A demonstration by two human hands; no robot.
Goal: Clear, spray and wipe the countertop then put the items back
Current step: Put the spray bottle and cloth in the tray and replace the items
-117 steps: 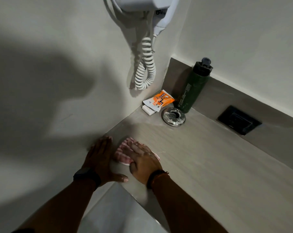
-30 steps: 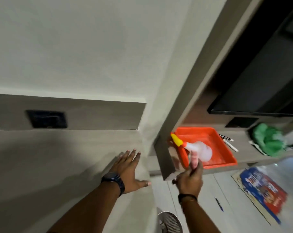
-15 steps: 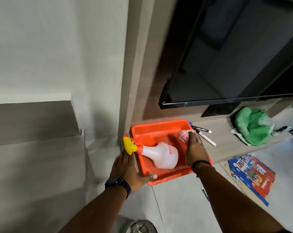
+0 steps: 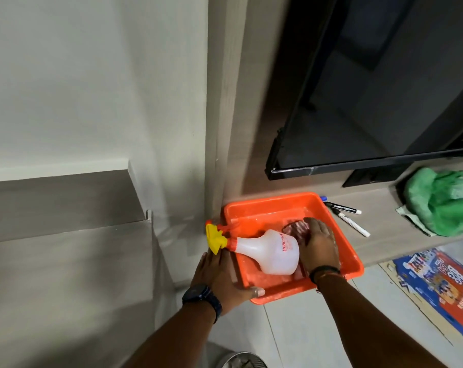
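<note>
An orange tray (image 4: 274, 201) sits on a low shelf to the right of the grey countertop (image 4: 65, 264). A white spray bottle (image 4: 271, 252) with a yellow-and-orange trigger lies on its side in the tray. A pink striped cloth (image 4: 291, 229) lies in the tray behind the bottle, mostly hidden under my right hand (image 4: 318, 247), which presses down on it. My left hand (image 4: 219, 277) grips the tray's near left corner, thumb along the front rim.
Two markers (image 4: 348, 216) lie on the shelf right of the tray, and a green bag (image 4: 442, 205) sits further right. A black television (image 4: 357, 107) hangs above. A blue printed box (image 4: 442, 285) lies on the floor, and a metal bin (image 4: 242, 362) stands below.
My view swung right from the countertop to the shelf. My right hand carried the cloth into the tray and now presses it down; my left hand moved onto the tray's corner.
</note>
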